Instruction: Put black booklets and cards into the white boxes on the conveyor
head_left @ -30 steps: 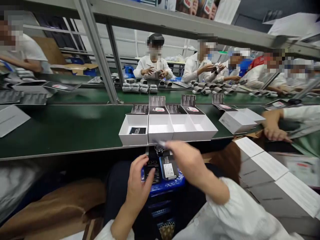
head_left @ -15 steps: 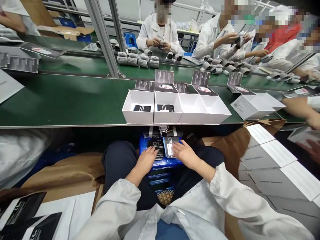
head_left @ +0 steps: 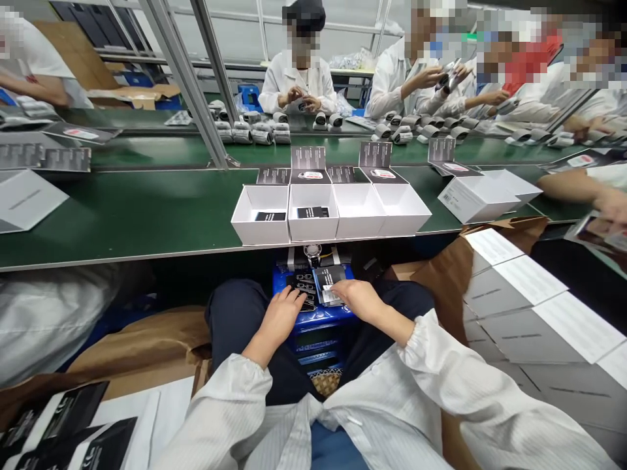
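Four open white boxes stand in a row at the near edge of the green belt. The first box (head_left: 259, 225) and the second box (head_left: 313, 222) each hold a small black card. The third box (head_left: 360, 219) and fourth box (head_left: 404, 210) show only white inside. Below the belt, a blue crate (head_left: 323, 318) between my knees holds stacks of black cards (head_left: 304, 285). My left hand (head_left: 280, 314) lies flat on the left stack. My right hand (head_left: 360, 298) pinches the corner of a tilted black card with a white label (head_left: 326, 287).
Closed white boxes (head_left: 477, 196) sit on the belt to the right, and more are stacked (head_left: 529, 307) by my right side. A metal post (head_left: 196, 91) rises from the belt. People in white coats handle small grey devices (head_left: 259, 134) across the far belt. Black leaflets (head_left: 59, 424) lie bottom left.
My right hand came down from the second white box, which now holds a black card, to the crate and took hold of a labelled card. My left hand stayed on the stack.
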A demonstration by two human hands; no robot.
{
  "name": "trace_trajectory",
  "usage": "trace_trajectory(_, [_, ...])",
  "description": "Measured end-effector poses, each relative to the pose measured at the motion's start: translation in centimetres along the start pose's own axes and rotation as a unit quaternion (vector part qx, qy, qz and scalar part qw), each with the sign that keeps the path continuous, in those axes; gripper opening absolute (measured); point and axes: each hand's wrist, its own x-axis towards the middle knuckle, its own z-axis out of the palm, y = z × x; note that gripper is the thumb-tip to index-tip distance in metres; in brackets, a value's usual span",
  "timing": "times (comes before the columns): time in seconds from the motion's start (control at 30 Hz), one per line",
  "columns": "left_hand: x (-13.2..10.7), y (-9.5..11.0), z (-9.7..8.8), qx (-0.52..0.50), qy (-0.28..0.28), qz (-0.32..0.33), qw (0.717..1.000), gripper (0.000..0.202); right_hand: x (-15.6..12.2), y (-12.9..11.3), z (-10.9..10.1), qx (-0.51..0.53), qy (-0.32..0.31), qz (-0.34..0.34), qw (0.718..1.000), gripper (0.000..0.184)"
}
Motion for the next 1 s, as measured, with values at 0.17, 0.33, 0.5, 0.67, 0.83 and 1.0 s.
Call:
trace_trajectory(0.17, [-2.0, 2.7, -5.3, -0.068, 0.234, 0.154, 0.958, 0.032, -3.1, -2.8, -3.1, 0.091, 0.128, -0.06, 0.986, 0.025])
trace_trajectory(0.33, [-0.8, 5.9, -8.9, -0.226, 0.405, 0.121, 0.878, 0.015, -3.7, -5.3, -8.9, 0.051, 0.242, -0.169, 0.954, 0.027])
trace_trajectory(0.5, [2.4, 6.0, -12.2, -0.298, 0.487, 0.113, 0.813, 0.018, -1.6, -4.2, -14.3, -0.077, 0.281, -0.181, 0.939, 0.026])
trace_trajectory(0.67, [4.3, 3.1, -12.6, -0.262, 0.431, 0.1, 0.858, 0.012, 2.1, 3.1, -16.6, -0.134, 0.373, -0.058, 0.916, 0.029])
trace_trajectory(0.83, [5.1, -1.4, -5.9, -0.196, 0.197, 0.034, 0.96, 0.018, 0.9, 6.7, -11.7, -0.107, 0.37, -0.075, 0.92, 0.022])
trace_trajectory(1.0, [9.4, -3.7, -3.2, -0.263, 0.079, -0.095, 0.957, 0.06, 0.4, 7.0, -2.6, 0.014, 0.194, -0.065, 0.979, 0.023])
